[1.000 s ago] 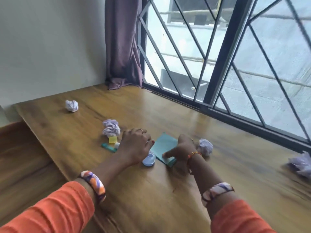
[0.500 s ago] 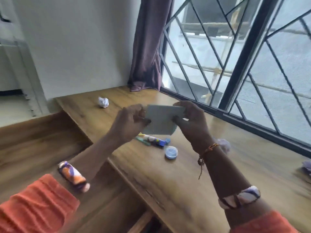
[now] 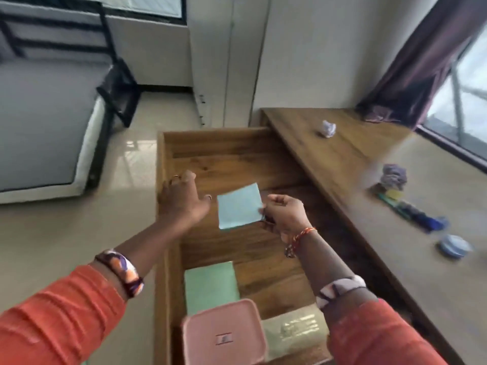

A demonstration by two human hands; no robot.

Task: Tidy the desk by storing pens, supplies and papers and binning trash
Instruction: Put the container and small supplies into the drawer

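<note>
One open wooden drawer (image 3: 168, 143), pulled out from the left side of the long wooden desk (image 3: 342, 164). Left hand (image 3: 181, 201) over the drawer's left wall, fingers spread and straight, thumb out toward the paper; it holds nothing, and whether it touches the wall cannot be told. One ring shows on that hand, and one patterned bangle on each wrist below the orange sleeves. Just right of the left thumb, one pale blue square sheet of paper (image 3: 239, 206) hangs tilted above the drawer floor, apart from the left hand. Right hand (image 3: 286, 214) pinches the sheet's right edge, fingers curled together on it; one red thread bracelet on that wrist. Inside the drawer, near end: one green flat sheet or folder (image 3: 210, 284), one pink square plastic lid or box (image 3: 224, 335) overlapping its near edge, and one cream card with gold print (image 3: 295, 330) beside the pink one. On the desk, well apart from the drawer: two crumpled paper balls, one white (image 3: 328, 129) far back, one purplish (image 3: 394, 176) nearer; one small yellow block (image 3: 394, 194) touching the purplish ball; a blurred row of pens (image 3: 411, 213), number unclear; one round blue lidded pot (image 3: 454, 246). One dark curtain (image 3: 421, 61) at the window.
</note>
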